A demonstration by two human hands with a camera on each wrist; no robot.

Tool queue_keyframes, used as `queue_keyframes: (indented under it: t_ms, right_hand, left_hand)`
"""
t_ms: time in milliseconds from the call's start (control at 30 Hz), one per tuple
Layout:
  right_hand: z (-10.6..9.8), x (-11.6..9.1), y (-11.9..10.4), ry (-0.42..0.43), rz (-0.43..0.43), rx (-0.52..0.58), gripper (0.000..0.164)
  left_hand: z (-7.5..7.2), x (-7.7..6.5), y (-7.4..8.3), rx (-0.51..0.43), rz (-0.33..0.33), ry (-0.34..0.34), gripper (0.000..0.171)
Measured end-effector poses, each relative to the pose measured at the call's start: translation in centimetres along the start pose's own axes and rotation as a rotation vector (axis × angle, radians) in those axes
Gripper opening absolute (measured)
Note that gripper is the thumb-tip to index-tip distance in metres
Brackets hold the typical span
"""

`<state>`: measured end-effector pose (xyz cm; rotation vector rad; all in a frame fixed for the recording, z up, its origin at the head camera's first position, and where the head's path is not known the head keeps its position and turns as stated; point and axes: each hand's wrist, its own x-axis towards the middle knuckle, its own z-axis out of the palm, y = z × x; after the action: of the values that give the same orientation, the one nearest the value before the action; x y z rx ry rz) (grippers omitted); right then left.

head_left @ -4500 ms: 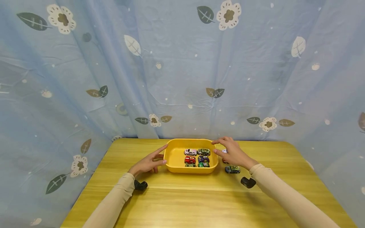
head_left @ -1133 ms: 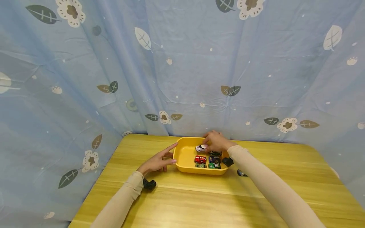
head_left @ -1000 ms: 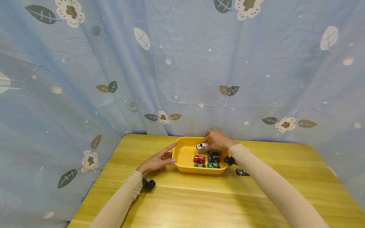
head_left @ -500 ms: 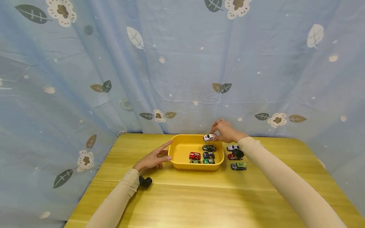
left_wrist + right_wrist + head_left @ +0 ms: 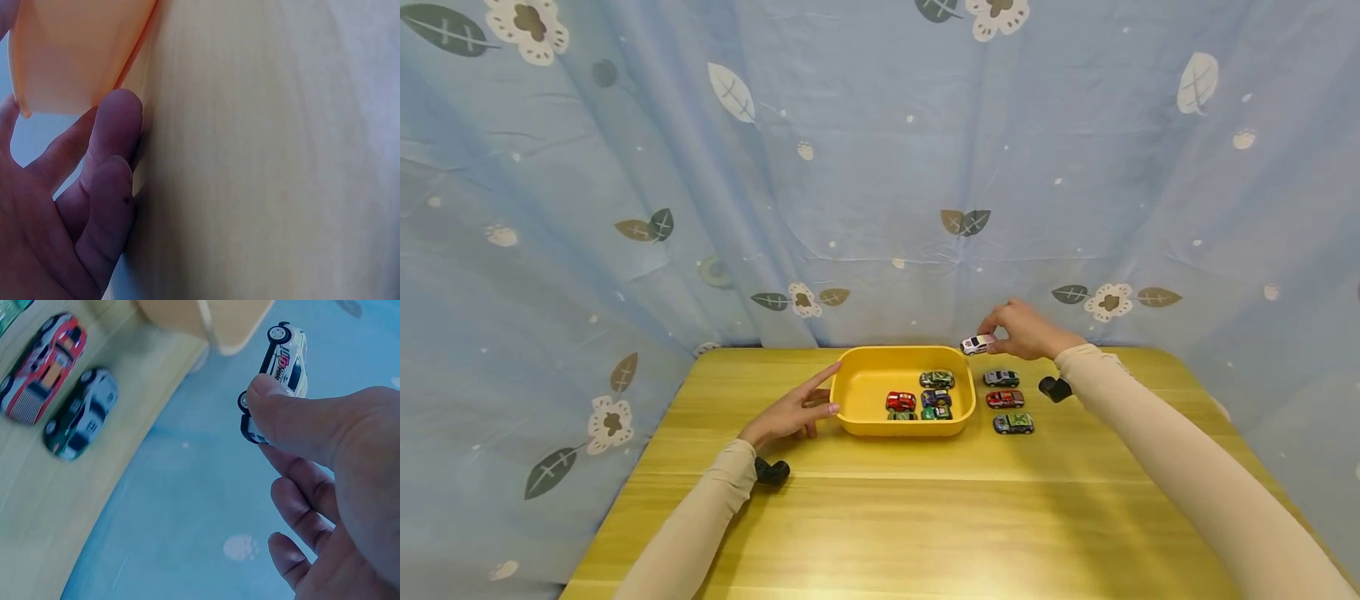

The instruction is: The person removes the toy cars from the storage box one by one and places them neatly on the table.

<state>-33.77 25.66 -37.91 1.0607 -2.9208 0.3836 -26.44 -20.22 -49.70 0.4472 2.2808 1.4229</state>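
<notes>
My right hand (image 5: 1030, 331) pinches a white toy car (image 5: 976, 344) between thumb and fingers, over the back right corner of the yellow tray (image 5: 898, 429). Pink lettering marks the side of this car in the right wrist view, and its other fingers curl loosely below. My left hand (image 5: 790, 414) touches the tray's left side, index finger and thumb stretched out along it; in the left wrist view other fingers (image 5: 115, 131) lie by its lower edge. Inside the tray sit a camouflage-green toy car (image 5: 937, 379), a red one (image 5: 901, 402), a purple one (image 5: 936, 399) and two green ones.
Right of the tray, a silver-green toy car (image 5: 1001, 378), a red toy car (image 5: 1004, 399) and a blue-green toy car (image 5: 1013, 423) stand in a column on the wooden table (image 5: 880, 517). A blue patterned curtain (image 5: 880, 167) hangs right behind the table's back edge.
The right hand has taken the white toy car from the tray's back row, lifted it and carried it right, past the tray's back right corner. The left hand stays at the tray's left side.
</notes>
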Motion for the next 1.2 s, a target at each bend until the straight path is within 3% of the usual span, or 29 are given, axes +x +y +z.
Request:
queue_keyframes:
  t_ms: [367,733,967,1200]
  right_hand:
    - [-1.0,-1.2,1.8,-0.008,-0.007,-0.021,0.025]
    - [-1.6,-4.0,4.3,0.002,0.020,-0.056,0.023]
    - [-0.4,-5.9,5.8,0.005,0.038,-0.103,0.020]
    - [1.7,-8.0,7.4,-0.012,0.087,-0.095,0.019]
  left_hand:
    - [-0.2,-0.5,-0.3,-0.021,0.004,0.006,0.079]
    - [-0.4,-0.1,-0.2,-0.005,-0.009,0.020,0.079]
    - [-0.4,0.1,0.0,-0.004,0.041,0.005,0.080]
    - [-0.1,0.1,-0.1,-0.001,0.002,0.011,0.079]
